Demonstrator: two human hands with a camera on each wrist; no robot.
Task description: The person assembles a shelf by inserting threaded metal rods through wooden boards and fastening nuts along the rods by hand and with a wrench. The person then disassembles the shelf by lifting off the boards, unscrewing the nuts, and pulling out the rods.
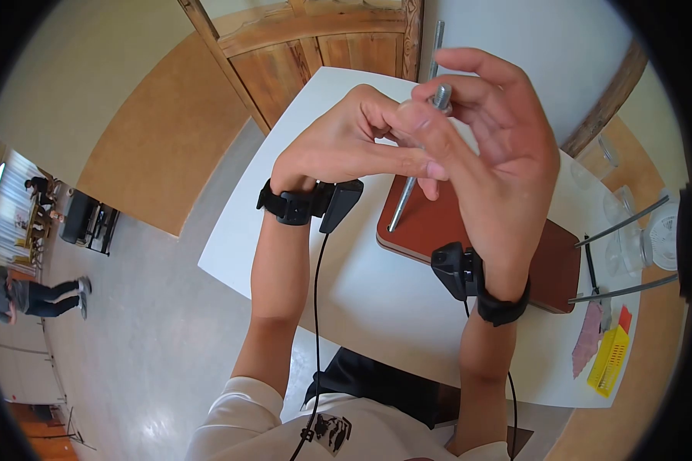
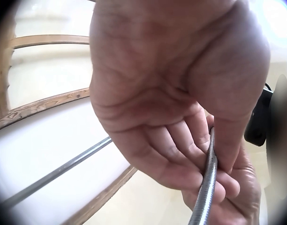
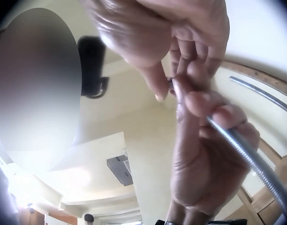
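A threaded metal rod (image 1: 401, 206) rises from a hole near the corner of a reddish-brown board (image 1: 430, 219). My left hand (image 1: 338, 142) pinches this rod below its top, thumb against the fingers; the left wrist view shows the threads of the rod (image 2: 207, 190) between them. Just above, my right hand (image 1: 507, 146) has its thumb and index finger around a small nut (image 1: 447, 111) near the rod's tip, partly hidden by the fingers. In the right wrist view, the right hand (image 3: 148, 35) sits at the rod's end, over the left hand (image 3: 204, 159).
A second rod (image 1: 438, 46) stands behind the hands, and more rods (image 1: 623, 221) rise at the board's right side. On the white table (image 1: 346, 292) lie a yellow plastic basket (image 1: 609, 361) and a pink cloth (image 1: 588, 342). Clear containers (image 1: 630, 238) stand at right.
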